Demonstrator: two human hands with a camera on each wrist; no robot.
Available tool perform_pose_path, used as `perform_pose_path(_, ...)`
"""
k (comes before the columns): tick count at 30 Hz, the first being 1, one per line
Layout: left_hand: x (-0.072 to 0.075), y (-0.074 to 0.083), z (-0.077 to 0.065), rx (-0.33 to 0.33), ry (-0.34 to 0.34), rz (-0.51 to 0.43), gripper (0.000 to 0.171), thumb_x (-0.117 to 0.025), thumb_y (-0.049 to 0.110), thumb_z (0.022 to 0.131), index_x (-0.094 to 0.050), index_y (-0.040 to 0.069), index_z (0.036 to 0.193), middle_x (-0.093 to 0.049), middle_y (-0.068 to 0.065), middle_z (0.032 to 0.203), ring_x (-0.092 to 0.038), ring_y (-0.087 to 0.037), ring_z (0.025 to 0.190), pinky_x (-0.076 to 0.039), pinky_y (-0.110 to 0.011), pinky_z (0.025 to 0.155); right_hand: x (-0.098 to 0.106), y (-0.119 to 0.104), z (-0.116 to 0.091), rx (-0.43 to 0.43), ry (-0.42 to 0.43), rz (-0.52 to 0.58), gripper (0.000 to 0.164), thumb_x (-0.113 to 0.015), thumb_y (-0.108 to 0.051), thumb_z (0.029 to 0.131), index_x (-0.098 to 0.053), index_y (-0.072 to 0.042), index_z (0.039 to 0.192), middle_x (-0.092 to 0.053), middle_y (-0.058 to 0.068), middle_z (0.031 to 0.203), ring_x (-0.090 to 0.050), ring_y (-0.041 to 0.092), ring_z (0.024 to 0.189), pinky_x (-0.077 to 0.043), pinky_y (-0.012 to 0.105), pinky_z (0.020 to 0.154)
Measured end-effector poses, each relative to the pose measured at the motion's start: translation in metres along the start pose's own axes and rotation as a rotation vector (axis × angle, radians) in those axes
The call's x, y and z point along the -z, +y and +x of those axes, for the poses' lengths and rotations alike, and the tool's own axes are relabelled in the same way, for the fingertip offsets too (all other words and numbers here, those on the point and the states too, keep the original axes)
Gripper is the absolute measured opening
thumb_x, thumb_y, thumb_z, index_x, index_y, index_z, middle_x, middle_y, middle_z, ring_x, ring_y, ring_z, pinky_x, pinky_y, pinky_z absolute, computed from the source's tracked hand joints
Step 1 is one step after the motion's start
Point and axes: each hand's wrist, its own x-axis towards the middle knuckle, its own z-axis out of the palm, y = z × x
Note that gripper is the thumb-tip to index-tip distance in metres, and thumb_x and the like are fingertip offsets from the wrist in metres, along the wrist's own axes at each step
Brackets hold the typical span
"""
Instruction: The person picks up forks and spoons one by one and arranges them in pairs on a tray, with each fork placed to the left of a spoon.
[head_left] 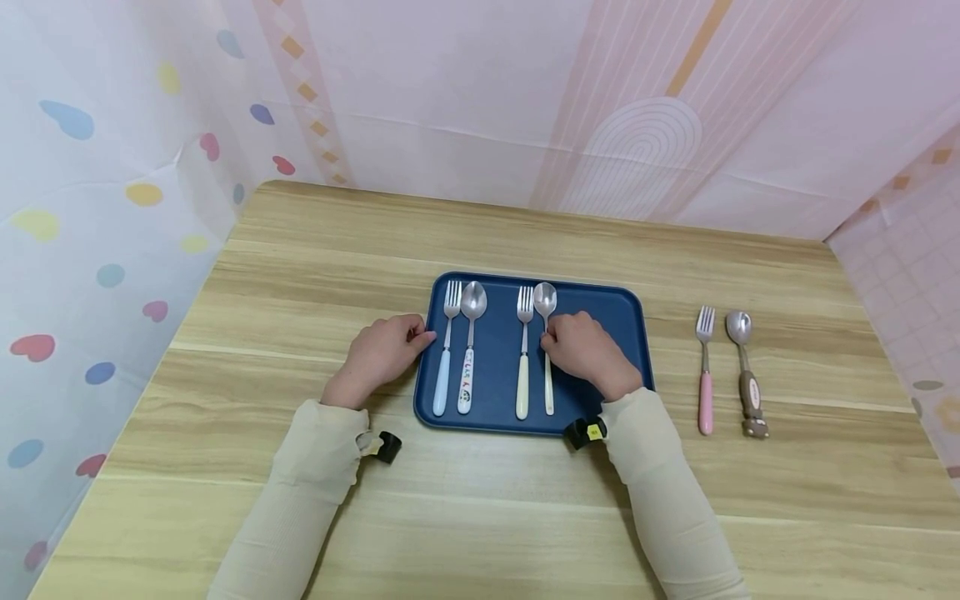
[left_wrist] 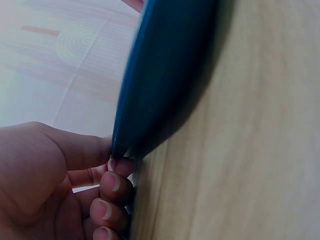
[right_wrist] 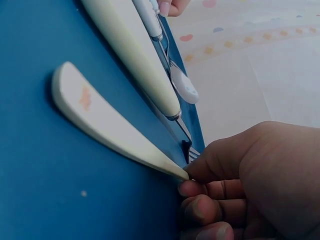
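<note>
A blue tray [head_left: 495,379] lies on the wooden table, and my left hand [head_left: 384,348] pinches its left rim between thumb and fingers. My right hand [head_left: 588,348] pinches a spoon [head_left: 549,387] with a cream handle at its neck, over the tray. Just left of that spoon lies a fork [head_left: 522,387] with a pale yellow handle. Farther left on the tray, a fork [head_left: 442,379] with a light blue handle lies beside a spoon [head_left: 467,379] with a white patterned handle.
Right of the tray, on the table [head_left: 480,517], lie a pink-handled fork [head_left: 706,400] and a spoon [head_left: 750,392] with a brown handle. A patterned cloth [head_left: 465,100] hangs behind the table's far edge, with more cloth at both sides.
</note>
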Motion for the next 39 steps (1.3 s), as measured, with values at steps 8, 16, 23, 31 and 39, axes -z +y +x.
perform_pose_path(8, 0.001, 0.001, -0.001, 0.000, 0.001, -0.001, 0.029, -0.050, 0.030, 0.095, -0.050, 0.011, 0.073, -0.046, -0.003, 0.059, -0.046, -0.020, 0.054, -0.031, -0.029, 0.049, 0.002, -0.002, -0.001, -0.009, -0.012, -0.009, 0.035, -0.048, -0.021, 0.093, -0.045, -0.011, 0.059, -0.036, 0.000, 0.051, -0.046, 0.017, 0.045, -0.032, 0.026, 0.044)
perform_pose_path(16, 0.001, 0.002, 0.000, 0.001, 0.001, -0.004, 0.029, -0.050, 0.030, 0.095, -0.050, 0.011, 0.072, -0.046, -0.003, 0.059, -0.046, -0.020, 0.054, -0.031, -0.029, 0.049, 0.004, -0.004, -0.005, -0.012, -0.015, -0.002, 0.035, -0.049, -0.027, 0.095, -0.048, -0.011, 0.064, -0.039, 0.001, 0.053, -0.046, 0.017, 0.047, -0.032, 0.027, 0.046)
perform_pose_path(23, 0.000, 0.001, 0.000, 0.008, -0.003, -0.003, 0.028, -0.050, 0.030, 0.095, -0.051, 0.011, 0.074, -0.047, -0.003, 0.060, -0.046, -0.020, 0.055, -0.031, -0.030, 0.049, 0.012, 0.001, -0.019, 0.017, 0.014, -0.004, 0.030, -0.050, -0.026, 0.094, -0.050, -0.011, 0.068, -0.041, 0.002, 0.055, -0.046, 0.017, 0.048, -0.033, 0.028, 0.046)
perform_pose_path(31, 0.000, 0.002, 0.000, 0.000, -0.006, 0.001, 0.028, -0.050, 0.030, 0.095, -0.051, 0.011, 0.074, -0.046, -0.003, 0.059, -0.046, -0.020, 0.055, -0.031, -0.030, 0.049, 0.029, 0.028, -0.049, 0.057, 0.125, -0.030, 0.021, -0.050, -0.025, 0.095, -0.058, -0.008, 0.086, -0.048, 0.002, 0.058, -0.046, 0.014, 0.050, -0.038, 0.029, 0.049)
perform_pose_path(39, 0.000, -0.001, 0.000, -0.010, -0.004, 0.001, 0.028, -0.050, 0.030, 0.095, -0.050, 0.011, 0.074, -0.045, -0.003, 0.059, -0.045, -0.020, 0.054, -0.030, -0.029, 0.049, 0.058, 0.063, -0.081, 0.001, 0.201, -0.071, 0.026, -0.047, -0.024, 0.096, -0.058, -0.001, 0.090, -0.051, 0.003, 0.058, -0.045, 0.016, 0.049, -0.038, 0.032, 0.047)
